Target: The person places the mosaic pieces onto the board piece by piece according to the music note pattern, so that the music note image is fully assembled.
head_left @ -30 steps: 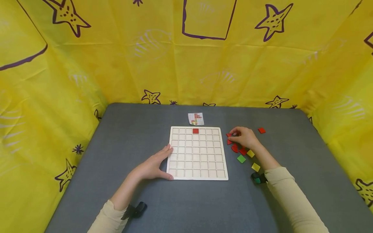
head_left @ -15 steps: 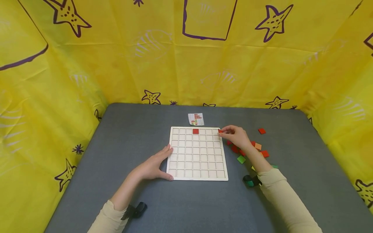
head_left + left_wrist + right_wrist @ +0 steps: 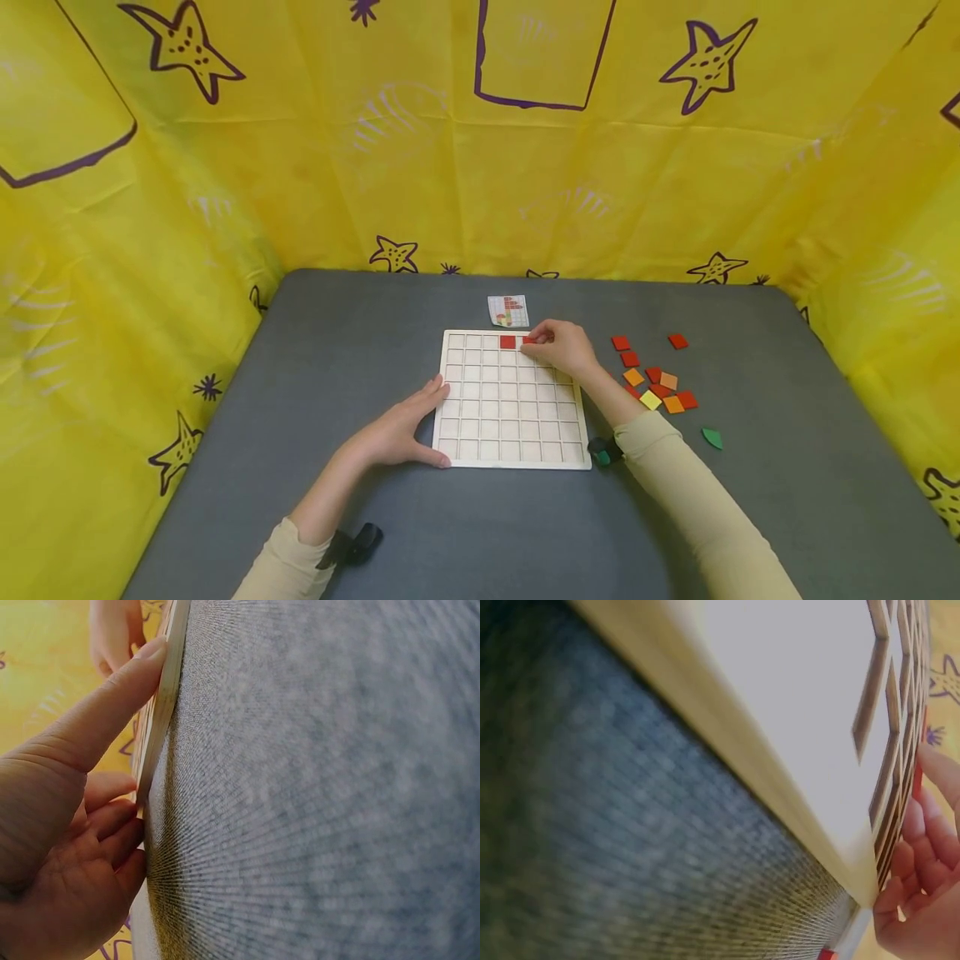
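Observation:
A white gridded board [image 3: 480, 411] lies on the grey table, with one red square tile [image 3: 507, 342] in its top row. My right hand [image 3: 561, 346] pinches another red tile [image 3: 528, 340] over the top row, just right of that square. In the right wrist view the pinched red tile [image 3: 917, 781] shows between thumb and fingers at the grid; its full outline is hidden. My left hand [image 3: 401, 427] rests spread along the board's left side, thumb at the near-left corner. In the left wrist view the thumb [image 3: 124, 705] lies against the board's edge [image 3: 161, 720].
Several loose red, orange and yellow tiles [image 3: 668, 381] lie right of the board, with a green leaf-shaped piece [image 3: 712, 437] nearer. A small printed pattern card [image 3: 508, 311] lies behind the board. Yellow cloth [image 3: 480, 183] hangs around the table.
My right hand has picked a red tile from the loose pieces and carried it left to the board's top row. My left hand stays on the board's edge.

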